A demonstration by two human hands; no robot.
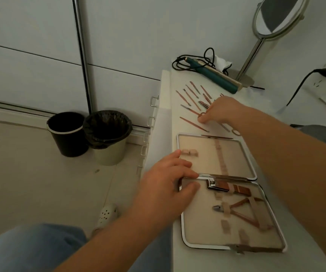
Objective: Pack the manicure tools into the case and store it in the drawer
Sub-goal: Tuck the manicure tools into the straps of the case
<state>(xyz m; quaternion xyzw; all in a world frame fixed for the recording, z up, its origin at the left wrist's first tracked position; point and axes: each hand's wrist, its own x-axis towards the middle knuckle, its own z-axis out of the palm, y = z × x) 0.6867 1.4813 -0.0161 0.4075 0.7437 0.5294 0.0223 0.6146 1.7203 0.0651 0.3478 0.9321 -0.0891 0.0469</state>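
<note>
- Open manicure case [179, 138] lies flat on the bench [165, 134]; left hand [168, 179] rests relaxed on its hinge edge.
- Right hand [220, 110] pinches a slim loose tool [202, 114]: light, stiff, likely slippery; grip mid-shaft.

no readable text, labels, brands or numbers on anything in view

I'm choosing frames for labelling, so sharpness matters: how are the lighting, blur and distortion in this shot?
Head view: dim, flat, greyish light with no hard shadows or glare; the left hand and the near half of the open case are motion-smeared; the loose tools beyond the right hand read fairly sharp; wide-angle bending bows the metal pole and tilts the mirror.
</note>
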